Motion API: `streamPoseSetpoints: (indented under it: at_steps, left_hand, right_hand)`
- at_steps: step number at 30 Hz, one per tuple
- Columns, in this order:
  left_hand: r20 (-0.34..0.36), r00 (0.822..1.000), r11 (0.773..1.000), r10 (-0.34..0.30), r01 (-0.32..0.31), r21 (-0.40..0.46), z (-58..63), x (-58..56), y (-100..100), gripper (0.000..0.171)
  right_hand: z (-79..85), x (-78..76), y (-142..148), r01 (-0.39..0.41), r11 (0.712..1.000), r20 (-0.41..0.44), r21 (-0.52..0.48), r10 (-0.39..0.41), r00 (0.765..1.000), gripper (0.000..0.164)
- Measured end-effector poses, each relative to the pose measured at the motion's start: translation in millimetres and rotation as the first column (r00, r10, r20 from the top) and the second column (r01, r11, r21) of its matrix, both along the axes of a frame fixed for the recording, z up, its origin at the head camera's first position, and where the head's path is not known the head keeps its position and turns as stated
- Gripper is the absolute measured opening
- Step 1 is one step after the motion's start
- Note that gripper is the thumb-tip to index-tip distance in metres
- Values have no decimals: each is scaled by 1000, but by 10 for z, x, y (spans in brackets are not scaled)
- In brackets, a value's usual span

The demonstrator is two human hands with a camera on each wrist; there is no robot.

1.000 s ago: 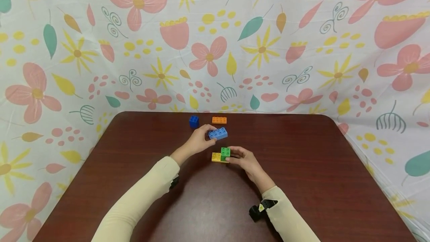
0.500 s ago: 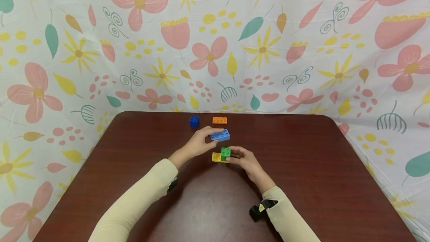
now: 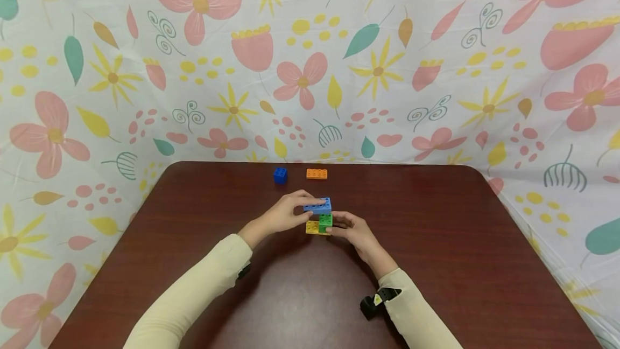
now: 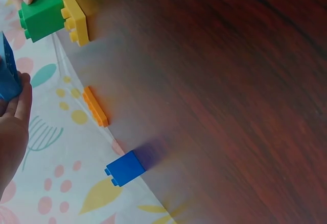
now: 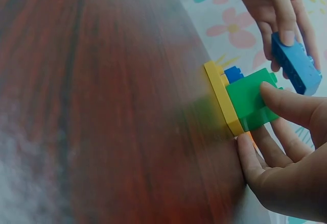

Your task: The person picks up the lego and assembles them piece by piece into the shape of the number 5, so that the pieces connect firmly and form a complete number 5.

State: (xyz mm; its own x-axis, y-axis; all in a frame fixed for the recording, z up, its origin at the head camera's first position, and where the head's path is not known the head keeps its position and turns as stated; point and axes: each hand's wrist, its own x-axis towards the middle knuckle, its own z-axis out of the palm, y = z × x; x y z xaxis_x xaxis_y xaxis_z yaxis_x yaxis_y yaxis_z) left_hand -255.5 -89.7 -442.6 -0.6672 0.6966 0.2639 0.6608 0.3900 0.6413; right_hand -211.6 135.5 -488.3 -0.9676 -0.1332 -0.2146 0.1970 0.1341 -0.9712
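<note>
My left hand [image 3: 283,213] grips a light blue building brick [image 3: 318,207] by its long sides, thumb in front and fingers behind. The brick hangs just above a green brick [image 3: 325,223], apart from it in the right wrist view. That green brick sits on the right half of a flat yellow brick [image 3: 312,227], whose left studs are bare. My right hand [image 3: 356,233] holds the green brick from the right, thumb [image 5: 286,101] on its near face and fingers on the far side. One fingertip of this hand touches the yellow brick's end.
A dark blue brick [image 3: 280,175] and a flat orange brick [image 3: 317,174] lie near the far edge of the brown table [image 3: 411,203]. Behind the table hangs a flower-patterned cloth [image 3: 302,42].
My left hand has brought the light blue brick nearer to me and slightly right, from behind the green brick to just above it. The right hand has stayed in place.
</note>
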Motion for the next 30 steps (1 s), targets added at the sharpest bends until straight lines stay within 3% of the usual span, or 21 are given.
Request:
streamPoseSetpoints:
  at_steps: [10,30]
  left_hand:
    - [3,999,997,-33,33,-65,-46,9,-2,41]
    - [66,996,997,-56,60,-53,-67,12,39,42]
  right_hand:
    - [-14,-13,14,-1,1000,5,-1,1,1000,49]
    - [-24,-29,30,-15,1000,12,4,15,1000,51]
